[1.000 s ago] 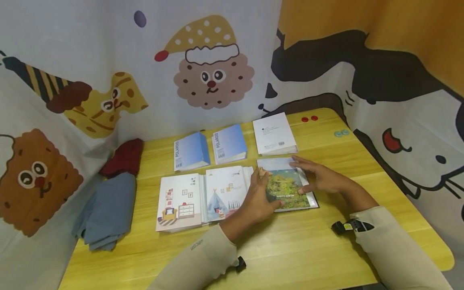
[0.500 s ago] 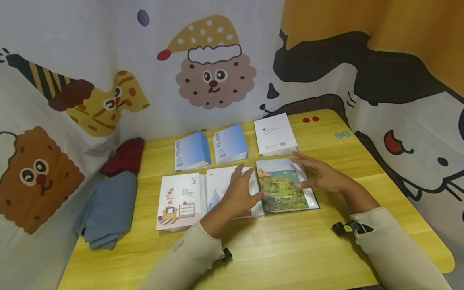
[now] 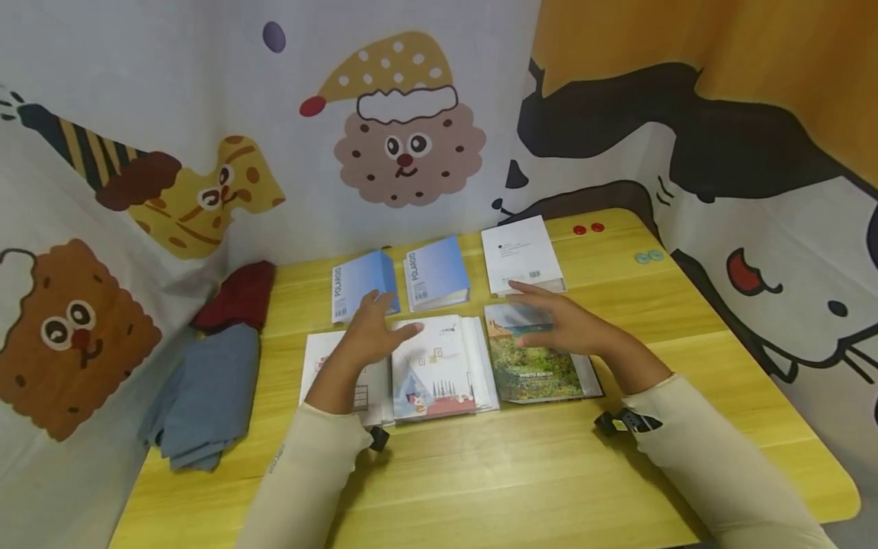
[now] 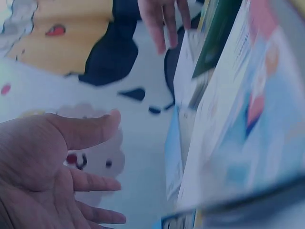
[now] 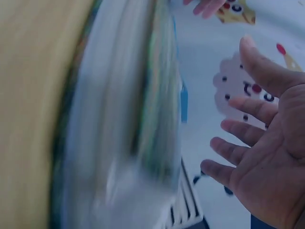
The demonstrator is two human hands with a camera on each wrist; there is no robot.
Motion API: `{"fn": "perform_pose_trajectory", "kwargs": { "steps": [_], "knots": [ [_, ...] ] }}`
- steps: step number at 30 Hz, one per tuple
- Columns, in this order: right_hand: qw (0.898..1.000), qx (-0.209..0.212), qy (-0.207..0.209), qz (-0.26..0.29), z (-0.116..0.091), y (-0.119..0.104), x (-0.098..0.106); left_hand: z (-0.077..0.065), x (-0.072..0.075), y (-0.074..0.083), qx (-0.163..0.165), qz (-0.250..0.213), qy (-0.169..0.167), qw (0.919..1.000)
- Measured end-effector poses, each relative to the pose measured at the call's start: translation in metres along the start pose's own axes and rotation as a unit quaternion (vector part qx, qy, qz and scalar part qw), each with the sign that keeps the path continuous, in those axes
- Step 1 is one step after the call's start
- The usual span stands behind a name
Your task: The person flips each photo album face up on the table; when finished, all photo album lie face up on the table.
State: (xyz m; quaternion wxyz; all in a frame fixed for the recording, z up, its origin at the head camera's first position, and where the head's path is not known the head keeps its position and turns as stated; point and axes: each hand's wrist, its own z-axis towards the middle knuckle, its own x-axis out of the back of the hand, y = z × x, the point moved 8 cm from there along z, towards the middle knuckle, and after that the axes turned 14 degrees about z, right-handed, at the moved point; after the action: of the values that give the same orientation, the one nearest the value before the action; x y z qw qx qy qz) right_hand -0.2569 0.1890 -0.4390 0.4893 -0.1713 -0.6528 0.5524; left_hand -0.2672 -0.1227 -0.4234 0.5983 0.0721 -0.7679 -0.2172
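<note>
My left hand [image 3: 366, 335], fingers spread, hovers over the white album [image 3: 318, 354] at the left of the front row and hides much of its cover. Beside that lies a second white album [image 3: 439, 381] with a tent drawing. At the row's right end, a photo album [image 3: 538, 374] with a garden landscape cover lies under my right hand [image 3: 572, 324], whose fingers are loosely spread above it. The left wrist view shows the left palm [image 4: 38, 176] holding nothing; in the right wrist view the right palm [image 5: 271, 138] is bare too.
Behind the front row lie two blue POLAROID albums [image 3: 363, 284] and a white album [image 3: 523, 254]. Folded blue-grey cloth [image 3: 209, 396] and dark red cloth [image 3: 236, 297] lie on the left. Red discs [image 3: 579, 229] and teal discs [image 3: 641, 258] sit at the table's [image 3: 507, 488] back right.
My left hand has left the landscape album and moved left across the tent album to the leftmost one. My right hand has shifted left from the landscape album's right edge to over its cover.
</note>
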Motion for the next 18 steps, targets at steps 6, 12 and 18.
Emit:
{"fn": "perform_pose_trajectory", "kwargs": {
  "steps": [6, 12, 18],
  "knots": [
    [1.000, 0.004, -0.005, 0.008, 0.023, -0.022, -0.024, 0.009, 0.016, -0.035, 0.024, 0.000, -0.002, 0.9997],
    [1.000, -0.005, -0.009, 0.016, 0.046, -0.037, -0.049, 0.022, 0.028, -0.054, 0.044, -0.006, 0.015, 0.9989],
    [1.000, -0.019, -0.003, 0.012, 0.070, -0.041, -0.078, 0.035, 0.022, -0.065, 0.076, -0.038, 0.001, 0.9964]
  ]
}}
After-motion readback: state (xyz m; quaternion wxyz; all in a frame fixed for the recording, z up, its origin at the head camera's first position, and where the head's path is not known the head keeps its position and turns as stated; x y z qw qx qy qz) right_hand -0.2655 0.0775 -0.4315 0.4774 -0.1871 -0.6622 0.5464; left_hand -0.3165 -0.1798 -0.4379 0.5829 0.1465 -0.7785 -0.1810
